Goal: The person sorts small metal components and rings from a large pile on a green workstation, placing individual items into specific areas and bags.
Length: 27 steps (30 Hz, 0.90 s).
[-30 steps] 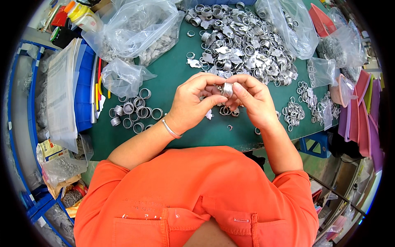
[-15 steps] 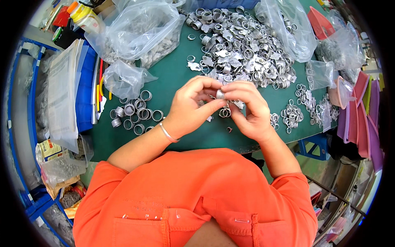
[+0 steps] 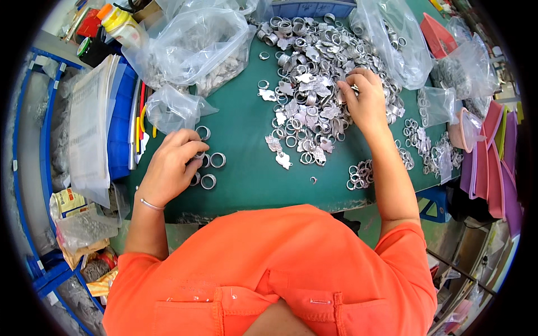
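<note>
My left hand (image 3: 171, 166) is over a small group of wide metal rings (image 3: 217, 160) on the left of the green table. Its fingers are curled, with thumb and fingertips closed on a ring (image 3: 200, 155); the hand covers most of the group. On the right, my right hand (image 3: 367, 103) reaches over the large heap of grey metal pieces (image 3: 314, 67), which mixes rings with flat, leaf-like shapes. The thumb and bent fingers come close together at the heap's edge, and whatever lies between them is too small to make out.
Clear plastic bags (image 3: 193, 47) of metal parts lie at the back left. A small cluster of thin rings (image 3: 360, 175) sits near the front right, with more piles beyond it. A blue bin (image 3: 314, 8) stands behind the heap. A small broken piece (image 3: 314, 180) lies near the front edge.
My hands were together at the middle, holding a metal ring. They have parted: the left moved to the wide rings, the right up and right to the heap.
</note>
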Available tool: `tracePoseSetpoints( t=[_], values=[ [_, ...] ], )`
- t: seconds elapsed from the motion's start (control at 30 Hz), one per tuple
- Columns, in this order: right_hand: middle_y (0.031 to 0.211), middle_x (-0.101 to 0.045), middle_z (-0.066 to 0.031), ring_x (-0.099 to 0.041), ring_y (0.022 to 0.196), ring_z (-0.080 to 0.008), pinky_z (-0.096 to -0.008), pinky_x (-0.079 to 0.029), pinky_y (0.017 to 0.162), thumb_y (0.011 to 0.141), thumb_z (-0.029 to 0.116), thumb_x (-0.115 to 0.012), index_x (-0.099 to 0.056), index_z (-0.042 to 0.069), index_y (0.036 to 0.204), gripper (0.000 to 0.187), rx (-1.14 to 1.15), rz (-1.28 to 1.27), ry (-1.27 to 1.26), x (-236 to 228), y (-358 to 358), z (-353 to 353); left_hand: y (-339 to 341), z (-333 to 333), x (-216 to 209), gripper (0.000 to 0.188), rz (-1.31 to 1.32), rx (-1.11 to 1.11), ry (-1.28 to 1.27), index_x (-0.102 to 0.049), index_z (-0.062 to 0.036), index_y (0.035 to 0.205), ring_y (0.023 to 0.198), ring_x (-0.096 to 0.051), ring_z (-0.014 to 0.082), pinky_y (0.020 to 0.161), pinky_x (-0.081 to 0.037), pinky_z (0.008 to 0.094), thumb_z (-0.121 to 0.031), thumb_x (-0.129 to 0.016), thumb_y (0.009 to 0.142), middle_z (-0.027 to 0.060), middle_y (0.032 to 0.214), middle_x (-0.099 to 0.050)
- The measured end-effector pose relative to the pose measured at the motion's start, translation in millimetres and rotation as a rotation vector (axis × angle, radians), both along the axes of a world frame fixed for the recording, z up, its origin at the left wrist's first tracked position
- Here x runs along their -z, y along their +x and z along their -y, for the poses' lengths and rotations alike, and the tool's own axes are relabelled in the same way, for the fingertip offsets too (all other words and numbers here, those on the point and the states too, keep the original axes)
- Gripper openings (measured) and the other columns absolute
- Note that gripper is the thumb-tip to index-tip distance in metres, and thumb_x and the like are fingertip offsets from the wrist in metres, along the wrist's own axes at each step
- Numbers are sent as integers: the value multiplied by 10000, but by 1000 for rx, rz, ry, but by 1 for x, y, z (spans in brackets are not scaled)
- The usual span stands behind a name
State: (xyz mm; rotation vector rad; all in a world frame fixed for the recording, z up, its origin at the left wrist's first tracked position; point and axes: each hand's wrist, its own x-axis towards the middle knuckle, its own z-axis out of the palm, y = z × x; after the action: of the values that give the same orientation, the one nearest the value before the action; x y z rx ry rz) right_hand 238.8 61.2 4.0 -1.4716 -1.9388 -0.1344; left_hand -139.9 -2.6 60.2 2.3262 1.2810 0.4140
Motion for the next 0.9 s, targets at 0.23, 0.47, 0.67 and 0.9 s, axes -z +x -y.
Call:
tracePoseSetpoints(
  t=[0.23, 0.47, 0.67, 0.9],
  values=[
    [1094, -587, -103, -581, 995, -169, -296, -491, 866, 772, -81, -661, -455, 27, 1202, 489, -346, -1258, -514, -21, -30, 37, 0, -3, 8, 193, -5, 2, 99, -637, -12, 866, 860, -571, 302, 762, -471, 370, 12, -703, 686, 99, 921, -613],
    [1124, -592, -111, -593, 1099, -318, -389, -509, 920, 869, 63, -638, -536, 33, 1155, 306, -524, -1669, -684, -22, -38, 59, 15, -9, 1, 165, 141, 20, 152, -634, -4, 873, 795, -597, 259, 711, -477, 323, 34, -696, 724, 108, 878, -610],
    [1078, -623, -110, -613, 1060, -304, -400, -528, 901, 906, 94, -604, -578, 29, 1057, 166, -562, -1795, -808, -14, -52, 69, 82, -12, 0, 161, 587, 28, -122, -646, 7, 918, 707, -592, 112, 617, -477, 222, 9, -707, 769, 70, 888, -613],
    [1185, -587, -140, -568, 1071, -204, -333, -468, 909, 869, 20, -622, -599, 28, 981, 115, -565, -1660, -741, -5, -63, 82, 125, -16, 22, 162, 1002, -11, -792, -625, 47, 996, 785, -634, 109, 669, -519, 229, -58, -649, 875, 58, 904, -650]
  ],
)
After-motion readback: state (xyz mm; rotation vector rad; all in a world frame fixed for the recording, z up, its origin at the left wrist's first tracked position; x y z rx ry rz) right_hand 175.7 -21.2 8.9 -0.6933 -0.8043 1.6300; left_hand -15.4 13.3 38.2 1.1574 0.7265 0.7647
